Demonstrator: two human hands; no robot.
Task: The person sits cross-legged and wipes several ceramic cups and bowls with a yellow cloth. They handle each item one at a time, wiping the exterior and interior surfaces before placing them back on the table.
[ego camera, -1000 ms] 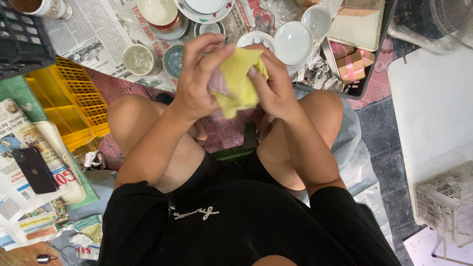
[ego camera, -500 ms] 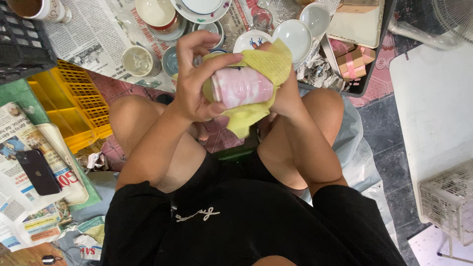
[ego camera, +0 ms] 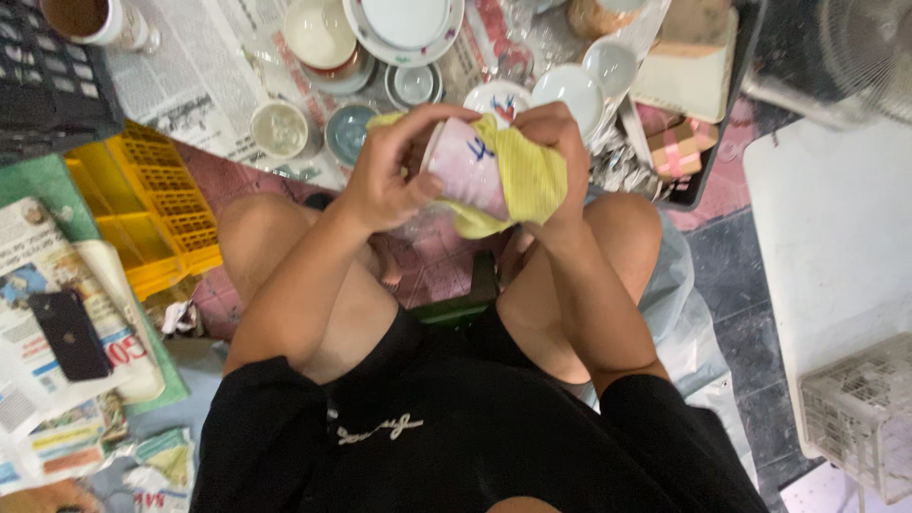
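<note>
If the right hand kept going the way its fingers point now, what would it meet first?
The right hand points toward the left hand, pressing a yellow cloth on the pink cup. It meets cloth and cup at once; they already touch.

Yellow crate point(ego camera: 161, 204) lay left, phone point(ego camera: 68, 334) on newspapers point(ego camera: 57, 285); bowls point(ego camera: 318, 33), plate point(ego camera: 404, 24) above (some stacked); fan point(ego camera: 869, 52) right.
</note>
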